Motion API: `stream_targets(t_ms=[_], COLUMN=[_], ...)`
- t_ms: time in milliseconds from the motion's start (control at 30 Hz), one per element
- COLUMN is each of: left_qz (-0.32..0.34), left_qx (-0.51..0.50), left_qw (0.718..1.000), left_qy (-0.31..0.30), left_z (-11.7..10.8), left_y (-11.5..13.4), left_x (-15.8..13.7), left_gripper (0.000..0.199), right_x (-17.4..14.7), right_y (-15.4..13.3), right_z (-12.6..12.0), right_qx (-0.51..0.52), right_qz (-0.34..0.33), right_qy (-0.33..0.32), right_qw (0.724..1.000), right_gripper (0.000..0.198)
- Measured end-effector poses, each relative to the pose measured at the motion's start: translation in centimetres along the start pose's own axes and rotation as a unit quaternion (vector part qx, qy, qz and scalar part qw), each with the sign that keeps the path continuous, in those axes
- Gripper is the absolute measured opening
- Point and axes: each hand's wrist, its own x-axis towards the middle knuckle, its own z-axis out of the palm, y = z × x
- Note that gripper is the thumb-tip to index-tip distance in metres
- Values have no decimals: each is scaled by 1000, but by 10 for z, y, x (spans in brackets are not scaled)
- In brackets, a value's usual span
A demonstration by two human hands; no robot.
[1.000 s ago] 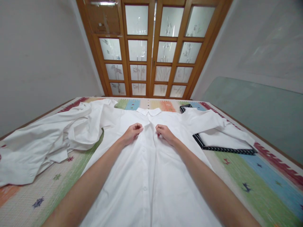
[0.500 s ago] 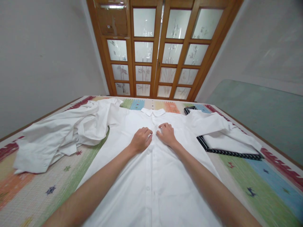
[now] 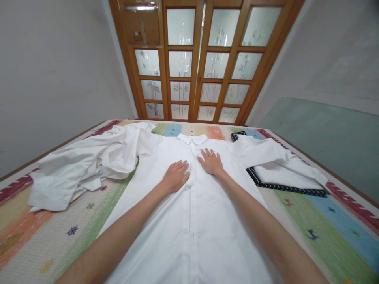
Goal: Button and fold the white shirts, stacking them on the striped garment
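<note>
A white button-up shirt [image 3: 225, 221] lies spread front side up, its collar [image 3: 192, 139] at the far end and its buttoned placket running toward me. Flat on the chest, left of the placket, rests my left hand [image 3: 176, 176], fingers extended and fairly close together. My right hand [image 3: 211, 161] lies on the right side of the chest, just below the collar, with its fingers spread. Neither hand grips the cloth. Some small creases show around the placket.
At left is a crumpled white garment [image 3: 89, 161]. A folded white piece with black patterned trim [image 3: 291, 191] lies partly beneath the right sleeve. The patterned cloth [image 3: 299, 221] covers the table. Beyond stand wooden glass-paned doors [image 3: 195, 63]; a pale green panel [image 3: 322, 134] leans at right.
My right hand has opened from a loose curl, its fingers now spread on the shirt slightly farther up. The left fingers have flattened and straightened. The view has shifted slightly.
</note>
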Motion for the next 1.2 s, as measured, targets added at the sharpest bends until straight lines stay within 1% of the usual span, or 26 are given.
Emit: stream_targets(t_ms=[67, 167, 333, 400, 467, 533, 700, 767, 867, 967, 1067, 1200], left_qz=[-13, -26, -67, -79, -83, -86, -94, -95, -94, -93, -97, -101], left_qx=[6, 8, 15, 17, 18, 17, 16, 15, 14, 16, 17, 13], left_qw=[1000, 999, 996, 995, 995, 996, 995, 995, 995, 996, 995, 995], left_qy=[-21, -39, -52, -55, -45, -30, -20, -17, -12, -7, -6, 1], left_z=[0, 0, 1, 1, 1, 0, -2, -1, 2, 5, 5, 4], left_y=[-1, -3, -6, -6, -6, -4, -1, -1, -2, -3, -2, 0], left_x=[-1, -1, 2, 4, 4, 3, 2, 2, 2, 1, 0, 1], left_gripper=[44, 49, 51, 53, 54, 53, 52, 51, 52, 54, 55, 54], right_x=[3, 8, 23, 30, 35, 38, 46, 52, 64, 80, 98, 119], right_y=[2, 8, 22, 27, 31, 34, 42, 47, 54, 60, 65, 71], right_z=[0, 0, -2, -3, -5, -7, -9, -11, -15, -20, -25, -32], right_qx=[-3, -9, 6, 13, 20, 18, -13, -18, -20, -23, -19, -10], right_qz=[7, 27, 92, 108, 115, 109, 64, 71, 90, 91, 88, 64], right_qy=[-1, -1, -1, -2, -2, 10, 81, 93, 103, 97, 70, 48], right_qw=[1000, 1000, 996, 994, 993, 994, 995, 993, 990, 991, 993, 997], right_gripper=[66, 66, 68, 69, 70, 68, 54, 50, 50, 47, 39, 36])
